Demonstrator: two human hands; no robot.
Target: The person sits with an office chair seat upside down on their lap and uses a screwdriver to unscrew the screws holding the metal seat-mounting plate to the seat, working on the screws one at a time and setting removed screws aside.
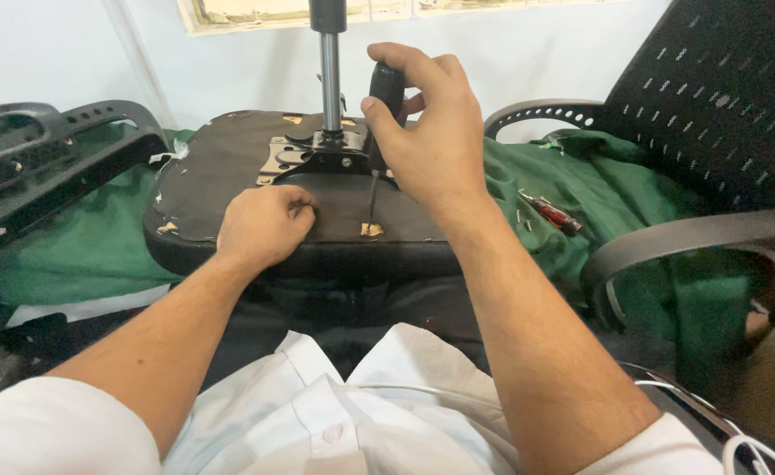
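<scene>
Far left: a black plastic armrest frame (44,158) lying on green cloth (80,255), untouched. Next, the left hand (263,224) — curled into a loose fist, knuckles pressed on the underside of the upturned chair seat (220,167), fingers pinched together on something too small to make out. Seat underside dark, stapled, with torn bits of covering at the edge; resting across the lap, front rim nearest the body. At centre, the black metal tilt mechanism (317,158) bolted to the seat, gas-lift column (330,79) rising straight up from it. Just right of that, the right hand (427,132) clamped around the black handle of a screwdriver (386,88), shaft pointing down, tip on the seat base near a small yellowish patch. Likely a heavy, stiff, awkward piece — best steadied by the rigid seat rim or the metal plate, not the padded edge; screwdriver light, handle grippy enough. Further right, a red-handled screwdriver (553,214) lying on the cloth, then a black mesh-backed office chair (722,97) with curved armrests.
</scene>
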